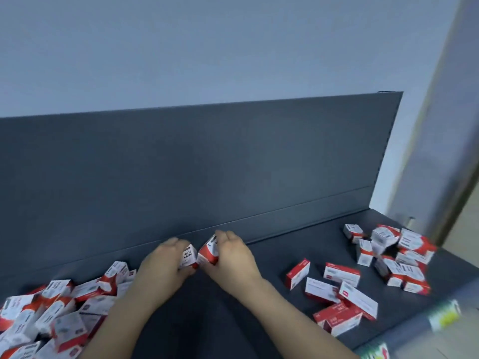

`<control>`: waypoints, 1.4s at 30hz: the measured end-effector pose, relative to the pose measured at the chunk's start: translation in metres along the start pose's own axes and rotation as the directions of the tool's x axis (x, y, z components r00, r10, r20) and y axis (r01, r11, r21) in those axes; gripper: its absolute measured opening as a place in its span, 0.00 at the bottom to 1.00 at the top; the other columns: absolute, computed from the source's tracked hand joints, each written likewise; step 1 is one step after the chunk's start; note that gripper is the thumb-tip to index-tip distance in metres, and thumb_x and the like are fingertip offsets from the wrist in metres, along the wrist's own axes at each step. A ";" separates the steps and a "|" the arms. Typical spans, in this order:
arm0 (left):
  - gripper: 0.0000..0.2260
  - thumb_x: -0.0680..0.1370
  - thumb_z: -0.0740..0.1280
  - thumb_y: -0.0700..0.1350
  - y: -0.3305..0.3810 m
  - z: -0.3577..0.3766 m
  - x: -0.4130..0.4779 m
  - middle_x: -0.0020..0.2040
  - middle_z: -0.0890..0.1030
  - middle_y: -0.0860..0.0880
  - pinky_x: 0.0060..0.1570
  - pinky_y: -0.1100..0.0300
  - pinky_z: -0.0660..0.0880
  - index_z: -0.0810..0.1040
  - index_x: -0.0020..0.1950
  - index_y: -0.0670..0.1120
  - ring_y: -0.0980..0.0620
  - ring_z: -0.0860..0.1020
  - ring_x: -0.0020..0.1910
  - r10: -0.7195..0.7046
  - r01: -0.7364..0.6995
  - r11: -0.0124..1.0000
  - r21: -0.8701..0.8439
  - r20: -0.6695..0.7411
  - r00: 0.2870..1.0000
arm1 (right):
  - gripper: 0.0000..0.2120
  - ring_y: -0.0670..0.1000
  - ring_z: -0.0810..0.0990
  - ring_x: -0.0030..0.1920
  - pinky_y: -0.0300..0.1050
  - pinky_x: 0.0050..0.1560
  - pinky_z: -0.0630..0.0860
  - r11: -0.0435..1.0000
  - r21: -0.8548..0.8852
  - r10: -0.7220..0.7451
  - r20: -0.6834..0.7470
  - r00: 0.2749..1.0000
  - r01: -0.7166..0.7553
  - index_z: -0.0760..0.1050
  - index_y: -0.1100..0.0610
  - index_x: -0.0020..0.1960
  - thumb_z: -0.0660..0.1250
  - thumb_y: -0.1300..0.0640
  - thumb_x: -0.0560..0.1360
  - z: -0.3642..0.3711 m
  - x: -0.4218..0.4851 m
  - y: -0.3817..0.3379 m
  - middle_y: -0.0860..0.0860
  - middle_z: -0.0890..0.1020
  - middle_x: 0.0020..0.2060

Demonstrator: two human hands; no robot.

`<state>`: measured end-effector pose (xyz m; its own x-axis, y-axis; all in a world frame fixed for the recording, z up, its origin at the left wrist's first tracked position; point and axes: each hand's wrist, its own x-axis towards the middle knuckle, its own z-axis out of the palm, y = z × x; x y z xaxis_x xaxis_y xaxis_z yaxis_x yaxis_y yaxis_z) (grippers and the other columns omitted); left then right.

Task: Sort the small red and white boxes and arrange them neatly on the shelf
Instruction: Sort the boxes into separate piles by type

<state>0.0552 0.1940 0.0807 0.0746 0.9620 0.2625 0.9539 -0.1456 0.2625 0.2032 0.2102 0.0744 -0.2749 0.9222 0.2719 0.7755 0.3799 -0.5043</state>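
Observation:
My left hand [163, 265] grips a small red and white paper-clip box [189, 256] near the back of the dark grey shelf [285, 252]. Right beside it, my right hand [230, 255] grips a second red and white box [208, 252], tilted on a corner. The two boxes nearly touch in the middle of the shelf. A heap of several similar boxes [51, 309] lies at the lower left. Several flatter red and white boxes [339, 288] lie scattered to the right, and another loose cluster [388, 252] sits at the far right.
The shelf's tall dark back panel [207, 164] rises behind my hands. A pale wall [207, 47] stands above it, with a door frame [440, 125] at the right. The shelf's front edge carries blurred green and yellow labels [443, 317].

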 end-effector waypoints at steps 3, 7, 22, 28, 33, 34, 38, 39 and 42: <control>0.16 0.71 0.71 0.49 0.048 0.014 0.021 0.52 0.76 0.53 0.51 0.57 0.73 0.75 0.57 0.50 0.52 0.75 0.54 0.040 -0.042 0.997 -0.058 -0.026 0.999 | 0.25 0.56 0.70 0.62 0.45 0.59 0.68 0.998 -0.023 0.062 -0.068 0.996 -0.063 0.66 0.60 0.64 0.67 0.50 0.72 -0.036 -0.008 0.039 0.55 0.73 0.60; 0.16 0.72 0.71 0.49 0.127 0.040 0.047 0.52 0.76 0.52 0.53 0.56 0.72 0.75 0.57 0.49 0.51 0.74 0.55 0.119 -0.121 0.988 -0.092 -0.032 0.992 | 0.29 0.54 0.68 0.65 0.42 0.62 0.66 0.991 -0.041 0.123 -0.131 0.984 -0.129 0.61 0.59 0.70 0.66 0.51 0.73 -0.085 -0.026 0.106 0.54 0.71 0.64; 0.13 0.71 0.70 0.53 0.368 0.147 0.081 0.49 0.75 0.54 0.43 0.65 0.67 0.73 0.52 0.50 0.57 0.72 0.46 0.107 -0.099 0.986 -0.131 0.060 0.992 | 0.34 0.49 0.67 0.69 0.43 0.66 0.67 0.903 -0.039 0.415 -0.179 0.892 -0.428 0.56 0.52 0.73 0.64 0.42 0.74 -0.212 -0.120 0.348 0.48 0.66 0.70; 0.15 0.74 0.68 0.54 0.400 0.170 0.088 0.52 0.75 0.53 0.46 0.64 0.69 0.72 0.56 0.49 0.55 0.74 0.50 0.110 -0.099 0.990 -0.105 0.106 0.988 | 0.32 0.46 0.69 0.64 0.39 0.60 0.70 0.876 -0.020 0.475 -0.135 0.869 -0.482 0.57 0.50 0.72 0.66 0.44 0.73 -0.203 -0.138 0.383 0.47 0.69 0.64; 0.15 0.73 0.69 0.52 0.408 0.178 0.089 0.54 0.76 0.52 0.50 0.62 0.75 0.70 0.56 0.51 0.56 0.75 0.52 0.128 -0.108 0.987 -0.117 0.186 0.974 | 0.31 0.45 0.69 0.65 0.38 0.61 0.70 0.860 0.018 0.508 -0.123 0.852 -0.510 0.57 0.48 0.71 0.68 0.46 0.72 -0.194 -0.143 0.391 0.46 0.68 0.66; 0.16 0.73 0.69 0.52 0.409 0.179 0.089 0.55 0.76 0.53 0.51 0.62 0.75 0.70 0.57 0.51 0.56 0.75 0.52 0.150 -0.125 0.984 -0.128 0.204 0.967 | 0.32 0.45 0.69 0.66 0.39 0.61 0.70 0.859 0.037 0.512 -0.125 0.850 -0.511 0.57 0.48 0.70 0.68 0.46 0.72 -0.193 -0.144 0.392 0.46 0.68 0.67; 0.16 0.75 0.67 0.50 0.412 0.181 0.090 0.59 0.74 0.51 0.57 0.60 0.72 0.70 0.61 0.48 0.53 0.73 0.57 0.266 -0.237 0.961 -0.139 0.258 0.929 | 0.34 0.45 0.69 0.67 0.41 0.63 0.71 0.866 0.053 0.499 -0.132 0.857 -0.497 0.56 0.47 0.71 0.68 0.44 0.71 -0.187 -0.140 0.388 0.45 0.67 0.69; 0.16 0.75 0.67 0.50 0.413 0.181 0.091 0.60 0.74 0.50 0.57 0.59 0.72 0.70 0.61 0.48 0.53 0.73 0.57 0.276 -0.250 0.960 -0.130 0.262 0.925 | 0.35 0.45 0.69 0.67 0.42 0.63 0.71 0.869 0.046 0.494 -0.131 0.860 -0.492 0.55 0.48 0.71 0.68 0.43 0.71 -0.184 -0.140 0.388 0.45 0.67 0.70; 0.16 0.76 0.66 0.49 0.411 0.182 0.093 0.60 0.74 0.49 0.57 0.59 0.72 0.70 0.62 0.47 0.52 0.73 0.58 0.291 -0.271 0.956 -0.108 0.268 0.918 | 0.38 0.47 0.67 0.69 0.44 0.66 0.69 0.861 0.033 0.509 -0.100 0.855 -0.508 0.52 0.49 0.73 0.68 0.41 0.70 -0.181 -0.138 0.387 0.46 0.66 0.71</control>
<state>0.5074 0.2653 0.0441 0.4239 0.9031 0.0684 0.8607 -0.4252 0.2802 0.6440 0.2173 -0.0103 0.2161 0.9747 0.0580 0.7885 -0.1392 -0.5990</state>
